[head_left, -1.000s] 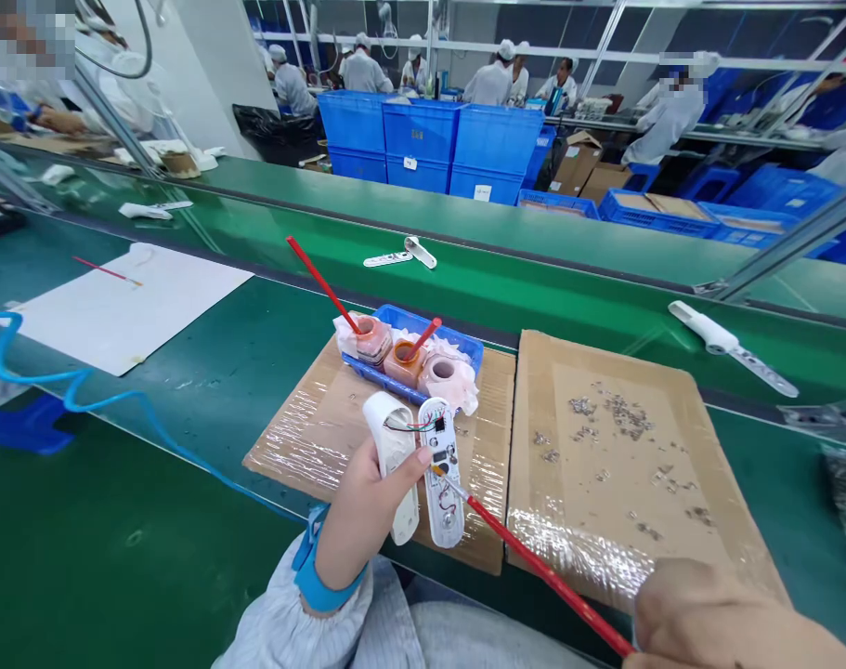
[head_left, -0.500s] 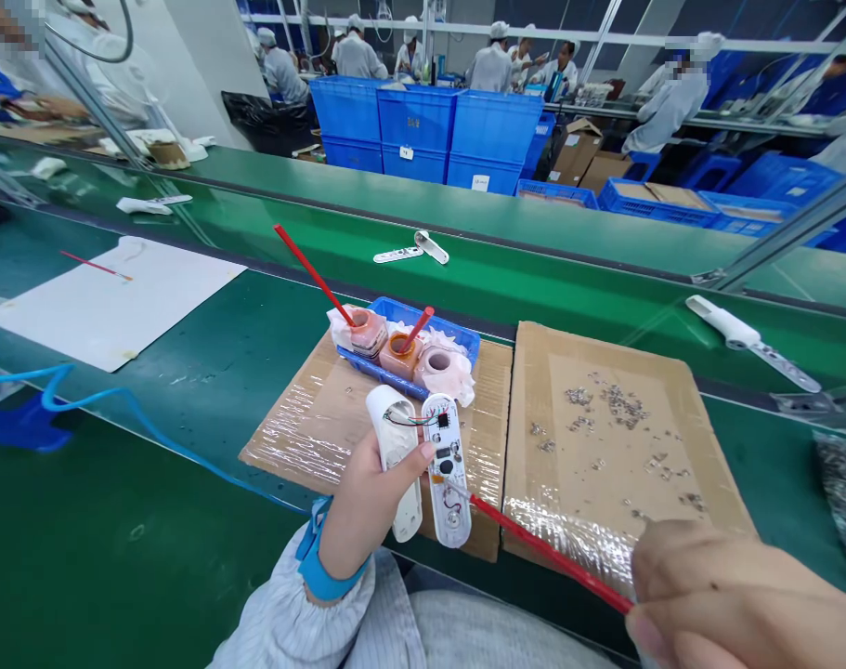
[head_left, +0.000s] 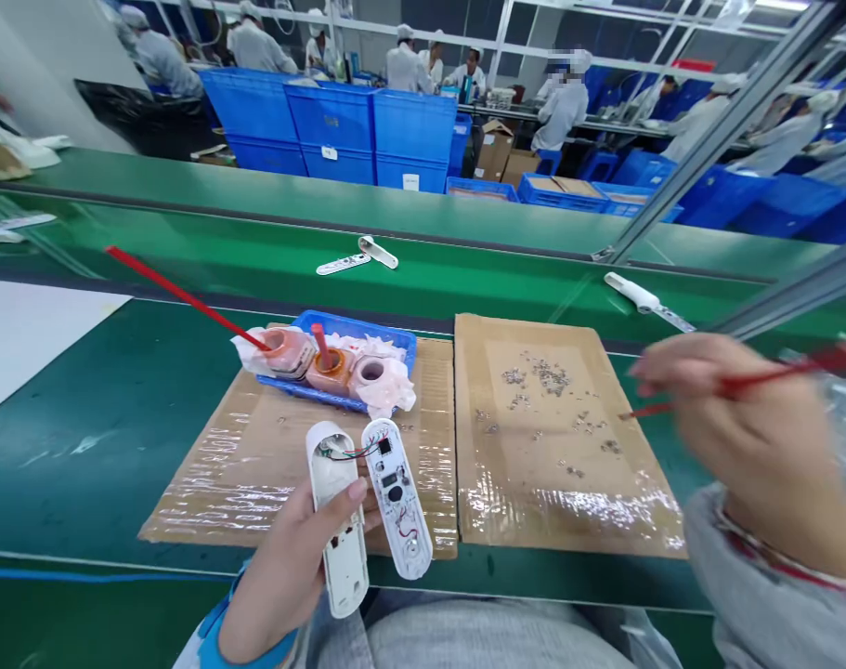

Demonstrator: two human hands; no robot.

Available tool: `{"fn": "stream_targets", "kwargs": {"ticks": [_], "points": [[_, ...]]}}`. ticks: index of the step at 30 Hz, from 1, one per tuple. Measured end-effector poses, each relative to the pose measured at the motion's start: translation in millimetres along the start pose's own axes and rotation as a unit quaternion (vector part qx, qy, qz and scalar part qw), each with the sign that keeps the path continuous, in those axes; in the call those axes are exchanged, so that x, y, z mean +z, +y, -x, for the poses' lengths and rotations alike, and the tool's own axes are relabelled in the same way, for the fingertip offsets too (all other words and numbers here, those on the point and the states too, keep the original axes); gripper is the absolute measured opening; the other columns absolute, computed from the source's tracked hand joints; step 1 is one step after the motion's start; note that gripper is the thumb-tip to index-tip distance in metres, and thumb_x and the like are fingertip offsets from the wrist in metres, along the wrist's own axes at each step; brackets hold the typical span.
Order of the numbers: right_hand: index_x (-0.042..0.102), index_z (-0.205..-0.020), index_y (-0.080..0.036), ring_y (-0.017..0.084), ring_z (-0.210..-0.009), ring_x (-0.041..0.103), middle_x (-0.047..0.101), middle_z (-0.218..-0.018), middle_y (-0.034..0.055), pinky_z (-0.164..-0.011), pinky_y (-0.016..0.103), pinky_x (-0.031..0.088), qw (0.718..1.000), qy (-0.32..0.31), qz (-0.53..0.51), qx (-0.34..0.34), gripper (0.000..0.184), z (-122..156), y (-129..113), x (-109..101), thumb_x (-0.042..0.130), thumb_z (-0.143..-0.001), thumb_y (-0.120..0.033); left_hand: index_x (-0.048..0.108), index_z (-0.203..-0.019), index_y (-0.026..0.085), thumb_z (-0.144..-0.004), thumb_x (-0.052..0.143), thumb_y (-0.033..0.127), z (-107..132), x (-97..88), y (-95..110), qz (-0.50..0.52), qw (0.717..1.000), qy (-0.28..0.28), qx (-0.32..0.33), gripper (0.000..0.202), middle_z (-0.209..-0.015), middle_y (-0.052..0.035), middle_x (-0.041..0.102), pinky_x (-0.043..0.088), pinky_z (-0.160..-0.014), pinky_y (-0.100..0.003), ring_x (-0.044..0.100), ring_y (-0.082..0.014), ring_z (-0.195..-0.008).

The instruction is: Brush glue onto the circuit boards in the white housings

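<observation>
Left hand: the left hand (head_left: pixel 283 567) is closed around the white plastic shell (head_left: pixel 337 520), with the thumb pressed on its edge and the fingers mostly hidden behind it.

Held pieces: the circuit-board half (head_left: pixel 396 497) sits just beside the shell, tilted away at its lower end. Thin coloured wires run between the two, and both pieces are held above the left cardboard sheet.

Right hand: the right hand (head_left: pixel 757 437) is slightly blurred, with its fingertips pinched on the red-handled brush (head_left: pixel 763 383). The brush lies almost level, its thin tip pointing left, close to the right edge of the right cardboard sheet.

Sleeves: a grey sleeve (head_left: pixel 763 576) covers the right forearm; a blue cuff (head_left: pixel 214 641) circles the left wrist.

Work surface: the left cardboard sheet (head_left: pixel 255 492) and right cardboard sheet (head_left: pixel 562 520), both wrapped in clear plastic, lie side by side on a green conveyor belt (head_left: pixel 81 483). Small metal bits (head_left: pixel 534 381) are scattered on the right one.

Tray: a blue tray (head_left: pixel 353 325) on the left sheet holds three pots and pink-stained tissue (head_left: pixel 391 395). A long red brush (head_left: pixel 186 295) leans from the left pot (head_left: pixel 287 353); a short red handle (head_left: pixel 319 342) stands in the orange middle pot (head_left: pixel 329 372).

Far side: two white parts (head_left: pixel 357 255) lie on the far belt, with blue crates (head_left: pixel 331 139) and co-workers (head_left: pixel 409 65) beyond.
</observation>
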State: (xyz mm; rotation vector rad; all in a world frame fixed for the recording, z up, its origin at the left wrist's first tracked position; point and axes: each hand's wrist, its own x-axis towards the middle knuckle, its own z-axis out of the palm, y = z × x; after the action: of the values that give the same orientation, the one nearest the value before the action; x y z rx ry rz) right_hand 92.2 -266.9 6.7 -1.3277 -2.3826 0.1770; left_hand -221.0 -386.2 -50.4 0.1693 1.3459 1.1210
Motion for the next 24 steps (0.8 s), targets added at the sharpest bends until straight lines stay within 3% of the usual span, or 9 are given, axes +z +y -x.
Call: {"fn": "stream_targets", "kwargs": {"ticks": [1, 3, 6, 7, 11, 18, 21, 24], "points": [[0.059, -0.086, -0.025, 0.022, -0.062, 0.057, 0.061, -0.070, 0.0064, -0.056, 0.035, 0.042, 1.000, -0.005, 0.020, 0.021, 0.027, -11.5, 7.6, 5.6, 0.035, -0.096, -0.033, 0.057, -0.121, 0.020, -0.059, 0.082, 0.025, 0.7, 1.6, 0.7, 0.011, 1.000, -0.007, -0.005, 0.067, -0.106, -0.0080, 0.070, 0.057, -0.074, -0.036, 0.066, -0.0303, -0.093], [0.059, -0.082, -0.021, 0.020, -0.061, 0.056, 0.062, -0.072, 0.0059, -0.056, 0.033, 0.042, 0.980, -0.184, 0.077, 0.021, 0.021, -26.8, 22.1, 23.9, 0.041, -0.092, -0.024, 0.052, -0.129, 0.022, -0.062, 0.079, 0.024, 1.5, 4.8, 1.1, 0.033, 0.999, -0.013, -0.004, 0.072, -0.113, -0.0088, 0.067, 0.057, -0.079, -0.037, 0.063, -0.0317, -0.103], [0.065, -0.078, -0.018, 0.021, -0.074, 0.060, 0.064, -0.079, 0.0065, -0.067, 0.032, 0.045, 0.958, -0.276, 0.071, -0.008, 0.012, -27.5, 40.3, 59.8, 0.055, -0.084, -0.018, 0.046, -0.135, 0.024, -0.068, 0.075, 0.023, 2.3, 9.1, 1.9, 0.048, 0.999, -0.004, -0.006, 0.073, -0.120, -0.0083, 0.064, 0.056, -0.084, -0.038, 0.060, -0.0315, -0.110], [0.067, -0.082, -0.018, 0.022, -0.077, 0.060, 0.064, -0.081, 0.0064, -0.070, 0.032, 0.045, 0.956, -0.287, 0.065, -0.013, 0.009, -23.7, 44.8, 70.6, 0.058, -0.082, -0.016, 0.045, -0.136, 0.025, -0.069, 0.074, 0.021, 2.6, 10.4, 2.8, 0.046, 0.999, 0.001, -0.011, 0.073, -0.121, -0.0076, 0.064, 0.056, -0.085, -0.038, 0.059, -0.0310, -0.111], [0.066, -0.103, -0.020, 0.021, -0.088, 0.060, 0.064, -0.094, 0.0061, -0.080, 0.032, 0.046, 0.950, -0.310, 0.039, -0.019, 0.027, -7.9, 55.1, 93.8, 0.056, -0.080, -0.010, 0.044, -0.137, 0.028, -0.071, 0.070, 0.015, 4.8, 16.2, 7.9, 0.023, 0.999, 0.020, -0.042, 0.072, -0.122, -0.0057, 0.063, 0.056, -0.085, -0.039, 0.060, -0.0297, -0.109], [0.064, -0.103, -0.020, 0.021, -0.087, 0.059, 0.063, -0.093, 0.0049, -0.079, 0.033, 0.045, 0.955, -0.296, 0.005, -0.014, 0.022, -1.7, 56.3, 90.4, 0.060, -0.082, -0.014, 0.043, -0.137, 0.025, -0.077, 0.067, 0.023, 7.5, 29.5, 3.4, 0.047, 0.999, -0.017, -0.019, 0.065, -0.119, -0.0076, 0.065, 0.055, -0.087, -0.038, 0.062, -0.0283, -0.107], [0.064, -0.092, -0.019, 0.020, -0.083, 0.059, 0.063, -0.089, 0.0047, -0.076, 0.031, 0.044, 0.956, -0.291, -0.007, -0.021, 0.011, 1.0, 54.1, 92.7, 0.058, -0.084, -0.014, 0.046, -0.136, 0.024, -0.078, 0.066, 0.024, 7.6, 33.5, 1.4, 0.039, 0.999, -0.012, -0.029, 0.061, -0.116, -0.0095, 0.066, 0.056, -0.085, -0.040, 0.065, -0.0289, -0.101], [0.063, -0.085, -0.018, 0.019, -0.080, 0.058, 0.063, -0.088, 0.0058, -0.074, 0.031, 0.044, 0.959, -0.281, -0.015, -0.027, 0.015, 3.5, 51.0, 94.5, 0.051, -0.086, -0.009, 0.047, -0.135, 0.025, -0.080, 0.064, 0.021, 8.4, 36.8, 3.0, 0.039, 0.999, -0.006, -0.037, 0.058, -0.116, -0.0088, 0.066, 0.056, -0.084, -0.039, 0.066, -0.0274, -0.099]]}}
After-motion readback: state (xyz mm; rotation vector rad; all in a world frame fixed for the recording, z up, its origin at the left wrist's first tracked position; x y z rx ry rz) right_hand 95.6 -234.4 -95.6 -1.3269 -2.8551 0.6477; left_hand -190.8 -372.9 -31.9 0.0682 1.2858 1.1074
